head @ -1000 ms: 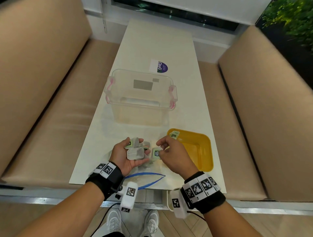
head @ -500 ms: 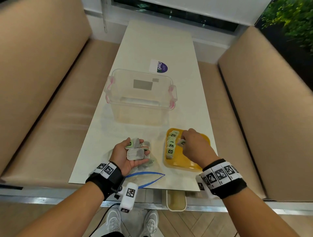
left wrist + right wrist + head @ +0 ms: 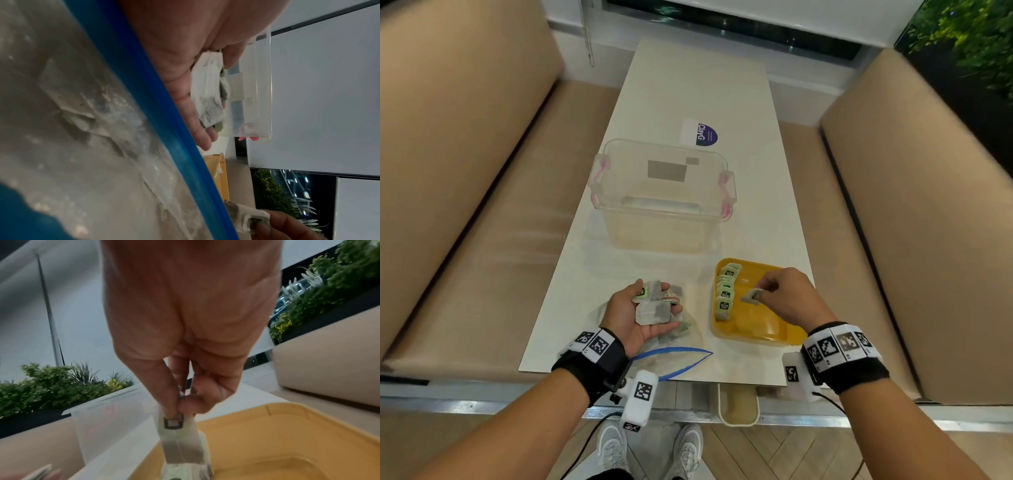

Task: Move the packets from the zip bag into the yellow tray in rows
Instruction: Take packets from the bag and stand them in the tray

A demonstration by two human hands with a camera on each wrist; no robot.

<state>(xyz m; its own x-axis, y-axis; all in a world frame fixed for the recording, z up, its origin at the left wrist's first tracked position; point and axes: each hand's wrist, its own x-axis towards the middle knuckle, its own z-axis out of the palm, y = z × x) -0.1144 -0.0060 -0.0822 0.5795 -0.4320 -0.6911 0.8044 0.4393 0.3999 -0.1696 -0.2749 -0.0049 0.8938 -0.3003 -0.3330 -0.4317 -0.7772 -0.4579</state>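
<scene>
Packets [image 3: 725,295] already stand in one overlapping row along the left wall of the yellow tray [image 3: 767,334], running from the far corner toward me. A second ago my right hand [image 3: 786,297] was over by the left one, taking a packet from its stack, and the tray showed only one packet at its far corner, the rest hidden behind that hand. Half a second ago it had reached the tray. Now it hangs over the tray's middle, just right of the row, with thumb and fingertips pinching one packet [image 3: 752,295] by its top edge. The right wrist view shows that packet [image 3: 183,439] dangling down toward the tray floor, apart from it as far as I can tell. So I judge this one starts a second row, and it needs to go down parallel to the first, label up like the others.

My left hand [image 3: 640,313] has kept its place, palm up, fingers loosely curled around a small stack of packets [image 3: 655,306] as a supply. It sits above the zip bag [image 3: 674,356], whose blue-edged mouth lies open on the near edge of the table [image 3: 688,85]; more packets show dimly through the plastic, so a good deal of moving remains.

Beyond the hands stands a clear plastic box [image 3: 664,195] with pink latches.
</scene>
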